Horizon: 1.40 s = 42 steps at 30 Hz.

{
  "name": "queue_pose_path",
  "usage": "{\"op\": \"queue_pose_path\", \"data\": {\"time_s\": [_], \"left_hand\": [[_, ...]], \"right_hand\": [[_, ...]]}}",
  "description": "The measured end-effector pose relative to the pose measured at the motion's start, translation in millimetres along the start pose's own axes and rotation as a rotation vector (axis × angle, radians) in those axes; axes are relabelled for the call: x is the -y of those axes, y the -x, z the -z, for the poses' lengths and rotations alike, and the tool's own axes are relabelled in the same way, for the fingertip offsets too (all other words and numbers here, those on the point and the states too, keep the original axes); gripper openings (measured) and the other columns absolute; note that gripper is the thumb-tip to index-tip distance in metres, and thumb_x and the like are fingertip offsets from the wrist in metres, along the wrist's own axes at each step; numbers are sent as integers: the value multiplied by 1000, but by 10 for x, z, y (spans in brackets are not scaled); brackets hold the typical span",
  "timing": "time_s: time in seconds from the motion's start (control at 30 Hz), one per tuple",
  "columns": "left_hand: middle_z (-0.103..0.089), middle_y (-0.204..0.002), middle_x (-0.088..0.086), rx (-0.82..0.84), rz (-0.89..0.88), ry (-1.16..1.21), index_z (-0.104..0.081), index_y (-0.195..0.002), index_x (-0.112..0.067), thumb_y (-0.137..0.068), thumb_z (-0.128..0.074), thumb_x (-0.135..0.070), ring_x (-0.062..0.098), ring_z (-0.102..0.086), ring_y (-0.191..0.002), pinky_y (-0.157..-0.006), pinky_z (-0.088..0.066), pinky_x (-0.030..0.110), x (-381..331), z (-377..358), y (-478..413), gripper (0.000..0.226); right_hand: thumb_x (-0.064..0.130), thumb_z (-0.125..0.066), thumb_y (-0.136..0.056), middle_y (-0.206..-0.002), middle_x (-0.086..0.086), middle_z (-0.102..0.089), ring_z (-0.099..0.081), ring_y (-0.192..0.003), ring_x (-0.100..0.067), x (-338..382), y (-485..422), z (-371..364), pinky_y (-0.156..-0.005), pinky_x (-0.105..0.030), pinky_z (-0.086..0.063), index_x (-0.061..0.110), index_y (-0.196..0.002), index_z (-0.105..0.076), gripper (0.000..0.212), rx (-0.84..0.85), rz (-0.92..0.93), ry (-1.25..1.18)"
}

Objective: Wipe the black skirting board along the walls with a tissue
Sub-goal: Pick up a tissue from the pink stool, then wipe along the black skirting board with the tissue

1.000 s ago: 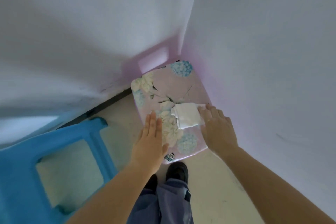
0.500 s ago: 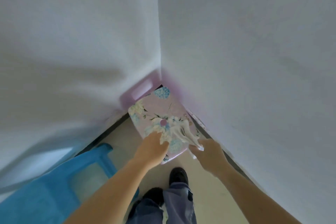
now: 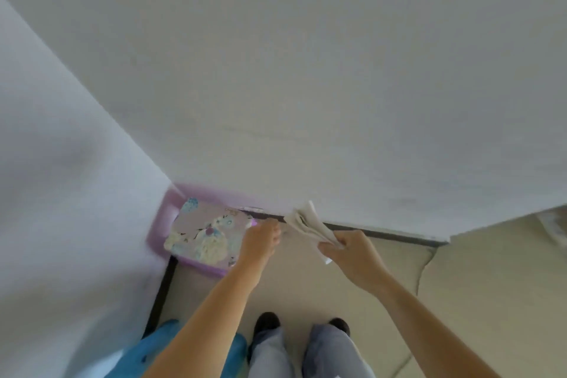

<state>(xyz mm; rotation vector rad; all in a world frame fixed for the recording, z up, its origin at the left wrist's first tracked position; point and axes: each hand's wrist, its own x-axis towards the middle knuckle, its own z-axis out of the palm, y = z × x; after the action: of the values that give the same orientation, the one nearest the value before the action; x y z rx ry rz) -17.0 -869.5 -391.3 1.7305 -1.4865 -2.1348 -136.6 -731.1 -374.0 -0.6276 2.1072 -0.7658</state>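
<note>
The right hand pinches a folded white tissue in curled fingers. The tissue's free end points at the wall, over the black skirting board. The left hand is at the near corner of the flowered pink stool, its fingers bent. Blur hides whether it grips the stool.

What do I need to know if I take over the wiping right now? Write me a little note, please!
Right hand: grips the folded tissue, its tip up by the black skirting board; contact unclear.
Left hand: at the flowery stool in the corner; grip too blurred to tell.
Done: tissue in hand; no wiped stretch can be told.
To do: wipe the skirting along both walls, behind the stool too.
</note>
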Motion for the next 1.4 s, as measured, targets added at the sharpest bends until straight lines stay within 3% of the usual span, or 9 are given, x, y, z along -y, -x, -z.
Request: {"op": "queue_pose_path", "data": {"time_s": [0.17, 0.33, 0.43, 0.6, 0.73, 0.97, 1.13, 1.27, 1.4], "left_hand": [[-67, -105, 12, 332, 110, -42, -64, -98, -11, -94, -48, -39, 25, -64, -91, -74, -47, 32, -9, -1222, 514, 32], [-67, -113, 14, 667, 118, -356, -63, -115, -10, -90, -54, -45, 27, -64, -97, -77, -52, 35, 364, -2791, 1080, 44], [-69, -105, 10, 885, 129, -587, -68, -103, -12, -89, -56, -43, 24, -64, -99, -87, -51, 36, 773, -3838, 1637, 37], [-68, -94, 4, 1147, 107, -830, -68, -94, -15, -93, -52, -33, 16, -66, -90, -82, -51, 29, 1426, -5486, 2500, 24], [-64, -74, -4, 1333, 77, -1018, -66, -81, -18, -93, -50, -24, 6, -64, -72, -72, -51, 20, 1815, -6605, 3154, 21], [-62, -76, 7, 1408, -37, -1236, -68, -87, -8, -81, -52, 3, 13, -59, -61, -55, -51, 21, 2242, -8494, 3761, 21], [-62, -77, 8, 1545, -20, -1301, -68, -87, -8, -63, -62, -8, 16, -59, -60, -50, -48, 20, 2262, -9977, 3971, 25], [-68, -87, 6, 1600, 5, -1367, -70, -98, -12, -79, -65, -22, 20, -63, -77, -68, -52, 26, 2249, -11156, 4181, 21], [-67, -77, 5, 1551, -10, -1254, -65, -88, -11, -86, -61, -13, 17, -61, -64, -56, -51, 22, 2361, -12153, 4457, 4]], "right_hand": [[23, -63, -85, -43, 9, -39, -30, -36, -2, -795, 1043, 800, -41, -14, -23, 26, -55, -57, 31, -220, -117, -127], [23, -63, -84, -38, 13, -42, -34, -34, -1, -1844, 2126, 1485, -39, -11, -24, 24, -58, -59, 27, -406, -278, -286], [21, -62, -82, -38, 11, -36, -28, -36, -2, -2585, 2810, 1816, -42, -17, -20, 19, -54, -51, 30, -530, -382, -374], [30, -61, -82, -53, 7, -36, -29, -47, -4, -3742, 3947, 2405, -48, -23, -23, 7, -65, -54, 29, -781, -469, -456], [36, -63, -86, -54, 11, -43, -37, -52, -7, -4405, 4698, 2916, -52, -23, -28, 19, -60, -60, 31, -1002, -484, -738], [14, -63, -86, -75, -9, -62, -58, -72, -19, -5618, 5277, 3920, -66, -27, -51, 4, -79, -70, 14, -1338, -559, -1273], [13, -59, -89, -74, -7, -61, -57, -68, -18, -6535, 5402, 5037, -61, -26, -49, 5, -84, -67, 12, -1556, -568, -1410], [12, -57, -90, -72, -6, -59, -53, -62, -15, -7138, 5503, 5983, -50, -20, -44, 6, -84, -66, 12, -1655, -488, -1541], [24, -55, -90, -88, -4, -66, -58, -78, -18, -7667, 5699, 6729, -63, -27, -46, 13, -104, -69, 22, -1645, -189, -1818]]}}
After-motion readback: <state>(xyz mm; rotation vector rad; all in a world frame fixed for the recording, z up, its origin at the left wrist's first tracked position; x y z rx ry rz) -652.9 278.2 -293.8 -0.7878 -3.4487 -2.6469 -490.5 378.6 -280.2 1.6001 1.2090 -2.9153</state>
